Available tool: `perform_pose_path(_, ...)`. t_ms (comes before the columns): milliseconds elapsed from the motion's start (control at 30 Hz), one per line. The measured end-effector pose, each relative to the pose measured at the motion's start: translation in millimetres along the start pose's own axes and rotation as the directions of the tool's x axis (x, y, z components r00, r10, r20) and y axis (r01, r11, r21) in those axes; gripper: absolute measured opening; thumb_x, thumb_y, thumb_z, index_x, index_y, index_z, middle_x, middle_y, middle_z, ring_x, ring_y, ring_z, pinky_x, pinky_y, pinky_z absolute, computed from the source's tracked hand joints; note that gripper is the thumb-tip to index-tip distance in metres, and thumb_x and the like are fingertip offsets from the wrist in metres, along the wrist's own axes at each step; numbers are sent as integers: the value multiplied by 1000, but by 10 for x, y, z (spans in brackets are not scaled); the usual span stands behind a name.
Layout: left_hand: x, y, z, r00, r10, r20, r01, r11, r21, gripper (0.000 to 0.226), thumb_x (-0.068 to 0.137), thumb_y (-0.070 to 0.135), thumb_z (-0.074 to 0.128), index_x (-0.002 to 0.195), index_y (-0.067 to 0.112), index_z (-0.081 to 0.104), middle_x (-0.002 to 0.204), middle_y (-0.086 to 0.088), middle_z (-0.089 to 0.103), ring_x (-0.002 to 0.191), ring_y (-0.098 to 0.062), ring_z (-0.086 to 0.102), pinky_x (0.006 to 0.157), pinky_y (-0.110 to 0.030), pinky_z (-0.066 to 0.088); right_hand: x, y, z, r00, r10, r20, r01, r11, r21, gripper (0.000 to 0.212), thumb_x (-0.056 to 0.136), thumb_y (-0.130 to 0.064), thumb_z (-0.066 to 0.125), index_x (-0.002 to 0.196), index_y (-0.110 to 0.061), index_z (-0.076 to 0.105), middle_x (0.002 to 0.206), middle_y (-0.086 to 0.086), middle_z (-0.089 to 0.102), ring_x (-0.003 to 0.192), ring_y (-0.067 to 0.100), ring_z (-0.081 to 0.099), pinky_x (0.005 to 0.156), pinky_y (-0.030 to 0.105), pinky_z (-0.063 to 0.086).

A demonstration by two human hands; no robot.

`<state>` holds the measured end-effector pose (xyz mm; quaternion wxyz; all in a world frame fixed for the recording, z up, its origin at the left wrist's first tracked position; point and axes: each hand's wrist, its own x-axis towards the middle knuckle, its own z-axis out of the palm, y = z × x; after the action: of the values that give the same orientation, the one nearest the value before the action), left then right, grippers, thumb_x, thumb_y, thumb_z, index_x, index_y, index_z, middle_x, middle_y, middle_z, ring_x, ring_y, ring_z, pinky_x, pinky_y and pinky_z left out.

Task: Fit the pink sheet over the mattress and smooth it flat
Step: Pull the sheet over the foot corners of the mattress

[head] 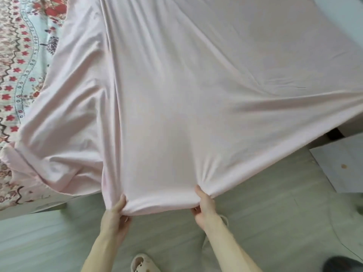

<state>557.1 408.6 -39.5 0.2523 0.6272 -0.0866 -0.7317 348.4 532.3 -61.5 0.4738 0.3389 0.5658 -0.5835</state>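
The pink sheet [176, 95] is stretched across the bed and pulled off its near edge toward me, hanging taut above the floor. My left hand [115, 214] grips the sheet's near hem, thumb on top and fingers curled under. My right hand [204, 207] pinches the same hem a little to the right, with folds radiating from its grip. The mattress itself is hidden under the sheet. At the left the sheet lies bunched in loose folds [59, 169].
A floral quilt [17, 65] in red and teal lies along the left side of the bed. Grey wood-look floor [255, 203] is below. A white box [343, 161] stands at the right. A beige slipper [143, 263] is at the bottom, and a dark shoe [345, 264] at the bottom right.
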Motion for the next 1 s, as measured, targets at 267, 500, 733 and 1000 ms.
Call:
perform_pose_path(267, 97, -119, -341, 997, -12, -80, 37, 944, 327, 13, 89, 10, 69, 96, 13, 60, 86, -2, 63, 66, -15, 52, 57, -28, 40, 110, 347, -69, 960, -60, -272, 17, 987, -159, 34, 88, -26, 72, 109, -8, 55, 80, 8, 53, 57, 17, 46, 46, 26, 37)
perform_pose_path(500, 192, 136, -603, 995, -95, -5, 86, 870, 485, 20, 91, 21, 66, 109, 13, 60, 109, -2, 70, 102, -20, 65, 88, -36, 44, -7, 641, 185, 991, 125, -46, -130, 984, -126, 21, 92, -19, 65, 110, -11, 58, 100, 8, 59, 83, 21, 60, 61, 29, 44)
perform_pose_path(733, 330, 700, -757, 983, 161, -91, -88, 838, 538, 67, 83, 27, 76, 138, 10, 41, 130, -8, 55, 108, -26, 59, 94, -44, 47, -134, 962, 849, 997, 11, 80, 49, 706, -706, 34, 91, -28, 66, 118, -9, 60, 109, 10, 63, 91, 19, 58, 78, 32, 45)
perform_pose_path(1000, 699, 1712, -910, 827, 495, -268, -270, 767, 583, 96, 74, 47, 79, 144, 2, 29, 140, -17, 48, 127, -36, 49, 107, -48, 41, -262, 1033, 1540, 940, -178, 290, 339, 537, -772, 30, 89, -37, 66, 110, -17, 59, 107, -2, 63, 99, 16, 61, 88, 37, 52)
